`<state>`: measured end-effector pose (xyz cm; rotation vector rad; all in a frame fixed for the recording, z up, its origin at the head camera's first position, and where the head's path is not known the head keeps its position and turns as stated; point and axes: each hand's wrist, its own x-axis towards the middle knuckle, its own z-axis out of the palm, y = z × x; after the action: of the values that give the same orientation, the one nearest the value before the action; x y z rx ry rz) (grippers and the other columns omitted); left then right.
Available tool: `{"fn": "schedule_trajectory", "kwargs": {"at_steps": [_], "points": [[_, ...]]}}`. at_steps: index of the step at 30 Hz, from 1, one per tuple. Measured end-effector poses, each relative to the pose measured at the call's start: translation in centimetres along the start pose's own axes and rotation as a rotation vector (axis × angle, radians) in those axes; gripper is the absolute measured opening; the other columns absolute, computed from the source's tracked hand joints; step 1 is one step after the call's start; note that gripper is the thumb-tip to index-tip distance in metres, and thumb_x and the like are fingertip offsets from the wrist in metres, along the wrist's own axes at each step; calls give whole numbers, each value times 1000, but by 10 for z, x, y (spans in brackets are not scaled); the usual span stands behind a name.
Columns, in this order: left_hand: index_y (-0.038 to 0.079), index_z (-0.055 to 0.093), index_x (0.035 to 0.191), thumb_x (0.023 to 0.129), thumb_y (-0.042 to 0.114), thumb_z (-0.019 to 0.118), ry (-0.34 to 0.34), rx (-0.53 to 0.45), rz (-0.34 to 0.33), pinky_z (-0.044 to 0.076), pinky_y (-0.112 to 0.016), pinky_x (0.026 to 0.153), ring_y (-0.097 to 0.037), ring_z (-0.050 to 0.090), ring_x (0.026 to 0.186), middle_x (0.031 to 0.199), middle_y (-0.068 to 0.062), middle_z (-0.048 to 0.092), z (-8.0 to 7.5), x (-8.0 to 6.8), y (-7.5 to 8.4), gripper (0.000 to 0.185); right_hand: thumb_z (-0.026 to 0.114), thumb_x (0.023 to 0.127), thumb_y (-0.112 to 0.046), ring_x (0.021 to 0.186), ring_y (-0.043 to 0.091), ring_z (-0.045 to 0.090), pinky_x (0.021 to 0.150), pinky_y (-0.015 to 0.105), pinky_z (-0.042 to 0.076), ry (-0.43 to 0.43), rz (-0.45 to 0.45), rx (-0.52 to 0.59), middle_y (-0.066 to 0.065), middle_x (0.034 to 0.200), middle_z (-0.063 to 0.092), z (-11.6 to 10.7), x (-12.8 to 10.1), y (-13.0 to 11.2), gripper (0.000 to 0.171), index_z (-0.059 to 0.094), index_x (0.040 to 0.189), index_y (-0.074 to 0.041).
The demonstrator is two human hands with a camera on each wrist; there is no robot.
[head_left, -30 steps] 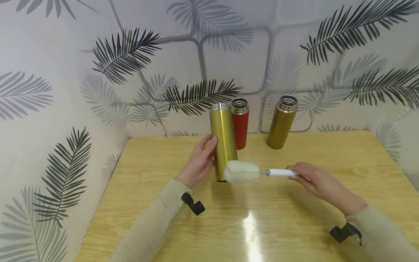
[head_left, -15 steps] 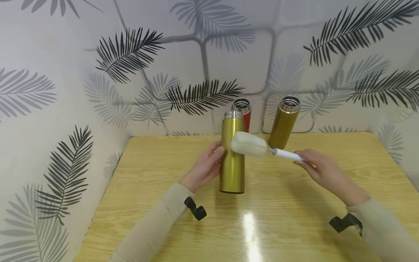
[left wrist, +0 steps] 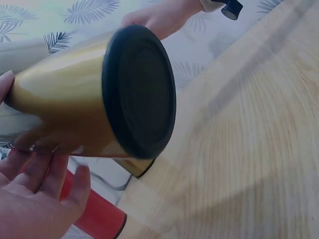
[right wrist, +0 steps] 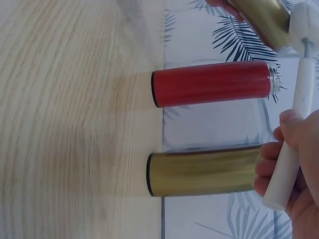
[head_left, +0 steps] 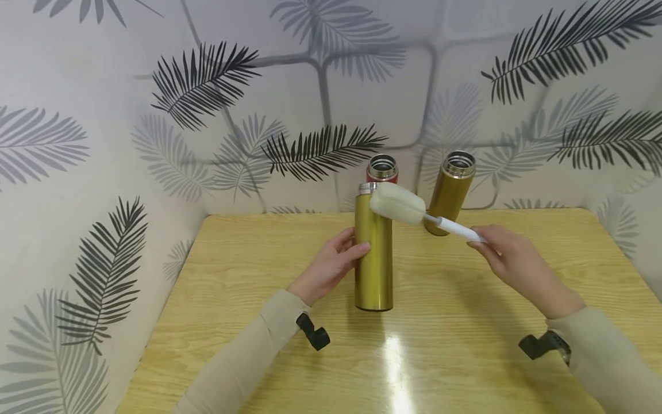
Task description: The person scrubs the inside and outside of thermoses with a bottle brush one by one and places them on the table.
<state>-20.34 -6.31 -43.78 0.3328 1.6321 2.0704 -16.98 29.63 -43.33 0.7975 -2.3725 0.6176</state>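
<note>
My left hand (head_left: 331, 263) grips a gold thermos flask (head_left: 373, 270) around its middle, nearly upright over the table. The flask has no lid, and its steel neck shows at the top. Its black base (left wrist: 142, 92) faces the camera in the left wrist view, raised off the wood. In my right hand (head_left: 517, 264) is a bottle brush (right wrist: 291, 144), pinched by its white handle. The brush's pale sponge head (head_left: 398, 203) points left and overlaps the flask's upper right side and neck in the head view.
A red flask (right wrist: 214, 84) stands by the wall, partly hidden behind the held one in the head view. To its right stands a second gold flask (head_left: 451, 190). Both are lidless. The wooden table (head_left: 248, 259) meets a leaf-patterned wall (head_left: 233, 115) behind.
The held flask has moved right and toward me, now covering most of the red flask. The brush has risen from the flask's lower part to its neck, its head tilting upward.
</note>
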Motion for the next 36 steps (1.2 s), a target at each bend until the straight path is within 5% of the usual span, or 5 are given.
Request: {"fn": "schedule_trajectory", "kwargs": {"at_steps": [8,13,16,23,36], "points": [[1,44,149,106,13,55,28,-77,19,53,-44,97,-19,66,107,122,-8,67,0,7,6,46,82,76,13,76,12,62,67,24,51,-34,-47,63,4,94,73,4,-2,0,40,73,112,-2],[4,41,151,105,11,55,89,-119,43,54,-39,90,-18,65,103,112,-3,68,-4,10,11,48,65,103,-24,75,9,59,66,25,51,-69,-107,117,0,92,70,12,-12,4,24,73,112,-3],[4,42,152,105,10,55,128,-146,66,54,-37,89,-16,64,105,112,-2,68,-5,11,13,49,57,106,-35,76,6,56,69,20,48,-105,-129,143,-4,91,68,13,-16,3,34,72,110,-6],[2,45,149,106,8,54,164,-185,121,55,-35,90,-17,64,106,113,-4,68,-10,12,18,45,74,97,-11,79,4,57,72,16,48,-169,-159,147,-6,95,67,10,-24,-2,16,72,112,-8],[2,36,159,110,8,47,83,-174,104,49,-42,106,-20,56,123,142,-13,54,-15,4,17,51,39,110,-45,76,6,56,68,17,48,-137,-202,101,-4,91,66,10,-26,2,52,72,107,-6]]}}
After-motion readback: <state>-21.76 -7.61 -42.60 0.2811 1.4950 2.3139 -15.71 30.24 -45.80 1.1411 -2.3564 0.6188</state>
